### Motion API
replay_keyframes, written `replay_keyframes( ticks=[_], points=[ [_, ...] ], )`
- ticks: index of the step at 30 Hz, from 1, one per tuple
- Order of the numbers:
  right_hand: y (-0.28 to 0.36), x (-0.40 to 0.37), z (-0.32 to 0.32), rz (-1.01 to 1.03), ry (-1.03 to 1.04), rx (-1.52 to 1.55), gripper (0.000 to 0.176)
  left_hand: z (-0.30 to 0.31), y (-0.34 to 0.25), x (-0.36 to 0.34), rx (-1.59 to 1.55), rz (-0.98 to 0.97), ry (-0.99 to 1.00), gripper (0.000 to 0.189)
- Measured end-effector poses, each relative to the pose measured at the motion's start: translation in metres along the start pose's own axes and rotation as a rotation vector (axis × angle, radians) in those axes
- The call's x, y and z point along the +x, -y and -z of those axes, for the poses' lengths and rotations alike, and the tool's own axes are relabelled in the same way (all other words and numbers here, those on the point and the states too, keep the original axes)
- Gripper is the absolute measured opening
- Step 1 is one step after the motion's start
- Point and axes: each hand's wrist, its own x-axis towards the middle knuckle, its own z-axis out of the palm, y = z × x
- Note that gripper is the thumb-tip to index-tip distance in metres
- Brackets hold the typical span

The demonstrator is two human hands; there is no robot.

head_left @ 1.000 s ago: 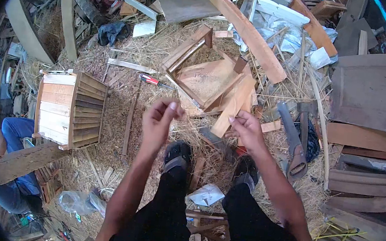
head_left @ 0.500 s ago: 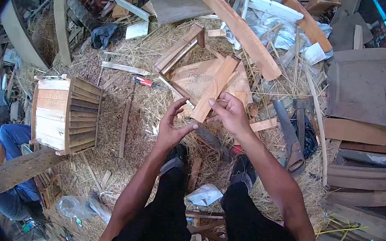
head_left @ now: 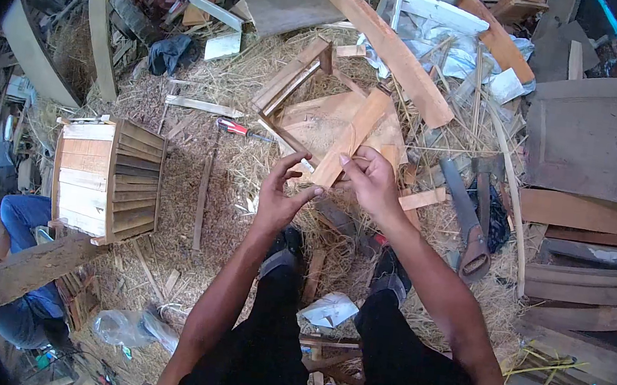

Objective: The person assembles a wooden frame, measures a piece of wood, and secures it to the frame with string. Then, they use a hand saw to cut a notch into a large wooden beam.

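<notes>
My right hand [head_left: 372, 181] grips a flat wooden slat [head_left: 362, 122] near its lower end, thumb on top and fingers beneath. The slat slants up and away over a wider wooden board [head_left: 305, 120]. Just left of the slat's near end is my left hand [head_left: 280, 195], thumb and fingers apart in a curve, with nothing between them. Its thumb tip points at the slat's end. Beyond it, an open wooden frame [head_left: 290, 76] leans by the board. A red-handled screwdriver [head_left: 234, 128] lies on the shavings to the left.
A slatted wooden box [head_left: 108, 177] stands left, near a person in jeans [head_left: 24, 217] behind a thick beam [head_left: 48, 273]. A long plank [head_left: 386, 45] slants across the back. Grey tools [head_left: 460, 195] lie right, beside stacked boards [head_left: 587, 281]. Straw and shavings cover the floor.
The slat's near end has drawn slightly up and closer to my left hand. My left hand stays open, and the view has shifted a little.
</notes>
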Motion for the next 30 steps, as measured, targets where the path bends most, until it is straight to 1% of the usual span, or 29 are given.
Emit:
replay_keyframes(
  ticks=[1,4,7,10,11,14,15,18,19,22,23,25,26,28,29,30],
  points=[
    [0.000,0.000,0.000,0.001,0.003,0.002,0.018,0.000,0.001,0.001,0.000,0.007,-0.003,0.069],
    [-0.002,0.001,0.000,0.004,0.003,-0.009,0.018,0.000,0.004,0.002,-0.006,-0.023,0.016,0.063],
    [-0.003,-0.001,0.001,0.008,-0.017,-0.054,0.018,0.008,0.004,0.005,-0.162,-0.012,0.049,0.050],
    [-0.008,-0.008,0.005,0.014,-0.031,-0.067,0.019,0.015,0.004,0.016,0.013,-0.059,0.109,0.038],
    [-0.010,-0.009,0.005,0.025,-0.030,-0.043,0.020,0.013,0.005,0.019,0.035,-0.087,0.094,0.032],
    [-0.010,-0.012,0.008,0.028,-0.053,-0.030,0.022,0.006,-0.006,0.020,0.075,-0.062,0.070,0.030],
    [-0.010,-0.012,0.009,0.025,-0.065,-0.034,0.022,0.003,-0.006,0.020,0.045,-0.059,0.071,0.027],
    [-0.011,-0.012,0.013,0.025,-0.074,-0.070,0.023,-0.004,-0.006,0.017,0.051,-0.092,0.076,0.026],
    [-0.013,-0.013,0.014,0.030,-0.071,-0.067,0.022,-0.005,-0.007,0.017,0.032,-0.056,0.079,0.027],
    [-0.011,-0.014,0.014,0.038,-0.054,-0.078,0.021,0.000,-0.010,0.019,-0.055,-0.035,0.181,0.029],
    [-0.010,-0.016,0.015,0.030,-0.046,-0.097,0.021,0.004,-0.011,0.023,-0.083,-0.049,0.184,0.031],
    [-0.009,-0.014,0.015,0.039,-0.027,-0.102,0.021,0.008,-0.024,0.049,-0.140,-0.085,0.188,0.035],
    [-0.011,-0.012,0.016,0.049,-0.020,-0.087,0.021,0.007,-0.026,0.067,-0.107,-0.117,0.202,0.039],
    [-0.016,-0.013,0.018,0.058,-0.008,-0.068,0.021,-0.006,-0.049,0.101,-0.021,-0.109,0.260,0.041],
    [-0.016,-0.011,0.018,0.068,-0.004,-0.064,0.021,-0.013,-0.048,0.120,-0.053,-0.107,0.297,0.042],
    [-0.017,-0.010,0.019,0.077,-0.002,-0.059,0.021,-0.021,-0.047,0.136,-0.006,-0.133,0.329,0.043]
  ],
)
